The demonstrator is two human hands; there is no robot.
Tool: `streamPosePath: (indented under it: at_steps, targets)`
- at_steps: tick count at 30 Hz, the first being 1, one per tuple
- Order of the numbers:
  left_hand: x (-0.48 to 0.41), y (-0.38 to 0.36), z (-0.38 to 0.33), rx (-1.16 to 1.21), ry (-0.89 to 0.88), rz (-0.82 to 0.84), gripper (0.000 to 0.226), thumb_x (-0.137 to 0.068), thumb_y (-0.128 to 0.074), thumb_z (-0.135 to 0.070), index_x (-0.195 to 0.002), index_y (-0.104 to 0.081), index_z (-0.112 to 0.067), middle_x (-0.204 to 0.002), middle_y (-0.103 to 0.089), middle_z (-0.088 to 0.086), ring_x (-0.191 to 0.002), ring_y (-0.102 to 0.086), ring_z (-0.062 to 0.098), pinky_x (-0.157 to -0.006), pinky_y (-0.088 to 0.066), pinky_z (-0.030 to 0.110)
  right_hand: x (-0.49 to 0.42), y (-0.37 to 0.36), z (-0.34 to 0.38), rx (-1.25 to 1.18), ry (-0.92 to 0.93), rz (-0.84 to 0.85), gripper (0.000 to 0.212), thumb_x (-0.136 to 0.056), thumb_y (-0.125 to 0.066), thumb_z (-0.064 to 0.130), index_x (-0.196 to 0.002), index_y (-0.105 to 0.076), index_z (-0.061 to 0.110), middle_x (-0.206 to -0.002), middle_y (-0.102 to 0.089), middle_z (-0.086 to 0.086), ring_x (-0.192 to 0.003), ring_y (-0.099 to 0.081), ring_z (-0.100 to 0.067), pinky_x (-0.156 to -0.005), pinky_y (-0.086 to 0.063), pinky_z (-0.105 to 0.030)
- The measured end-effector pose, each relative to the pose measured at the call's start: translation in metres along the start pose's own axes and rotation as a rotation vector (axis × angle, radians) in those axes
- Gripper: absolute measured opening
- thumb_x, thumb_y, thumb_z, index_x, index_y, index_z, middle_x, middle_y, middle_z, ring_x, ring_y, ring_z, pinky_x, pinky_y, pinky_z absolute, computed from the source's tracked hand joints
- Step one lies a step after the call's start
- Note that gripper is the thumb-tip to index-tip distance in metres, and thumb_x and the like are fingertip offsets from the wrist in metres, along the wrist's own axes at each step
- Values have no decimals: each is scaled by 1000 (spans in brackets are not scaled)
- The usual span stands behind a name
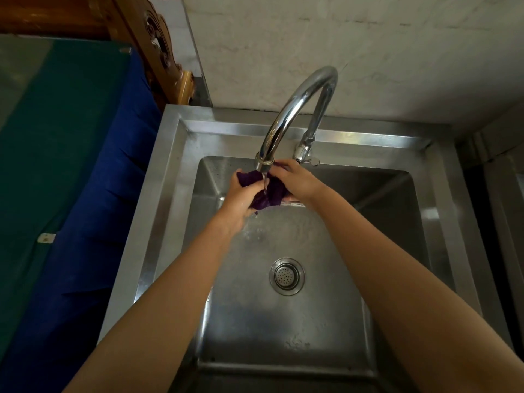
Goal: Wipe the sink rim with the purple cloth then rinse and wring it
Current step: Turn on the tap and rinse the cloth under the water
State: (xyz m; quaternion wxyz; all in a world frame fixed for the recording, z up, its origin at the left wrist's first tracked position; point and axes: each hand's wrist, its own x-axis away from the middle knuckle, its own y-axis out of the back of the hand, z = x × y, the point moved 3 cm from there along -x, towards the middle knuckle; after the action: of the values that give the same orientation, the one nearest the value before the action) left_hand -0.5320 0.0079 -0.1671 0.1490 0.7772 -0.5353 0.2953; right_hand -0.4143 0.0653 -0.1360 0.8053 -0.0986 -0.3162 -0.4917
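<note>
The purple cloth (269, 194) is bunched up under the spout of the curved chrome faucet (295, 109), and a thin stream of water runs onto it. My left hand (239, 198) grips the cloth's left side. My right hand (295, 181) grips its right side from above. Both hands are over the back of the steel sink basin (382, 222). The flat sink rim (158, 211) surrounds the basin. Water splashes on the basin floor below the cloth.
A round drain strainer (287, 276) sits in the middle of the basin floor. The faucet handle (310, 160) is just behind my right hand. A blue and green cloth-covered surface (71, 165) lies left of the sink. A pale wall stands behind.
</note>
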Motion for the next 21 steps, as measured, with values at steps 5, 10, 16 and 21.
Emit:
streamPosePath:
  at_steps: [5,10,16,21]
  targets:
    - [-7,14,4,16,-28,91,95,-68,-77,-19,-140,-22,-46,-139,-49,5,-118,-57,26,-95,-48,53,7,14,7,106,159,-33,33,-90,-58,12,-122,-53,11,-116,-60,-12,-102,-61,-25,-80,-55,-31]
    - [-2,13,-2,-166,-98,170,70,-82,-69,-27,-140,-30,-34,-133,-52,1,-115,-57,20,-84,-54,35,11,16,13,110,158,-154,38,-94,-47,38,-116,-54,8,-112,-60,-15,-105,-58,-30,-94,-51,-44]
    - [3,14,-2,-101,-47,165,25,-88,-58,-39,-110,-49,-32,-127,-56,7,-112,-59,25,-86,-54,38,12,7,12,2,97,-200,30,-98,-41,31,-120,-50,12,-110,-57,-10,-108,-56,-30,-95,-49,-46]
    - [-3,7,-3,250,52,47,40,-90,-52,-47,-118,-58,-20,-117,-66,9,-109,-63,27,-88,-54,45,23,-8,19,15,246,-135,41,-94,-45,11,-133,-39,24,-128,-52,-12,-112,-55,-27,-96,-49,-42]
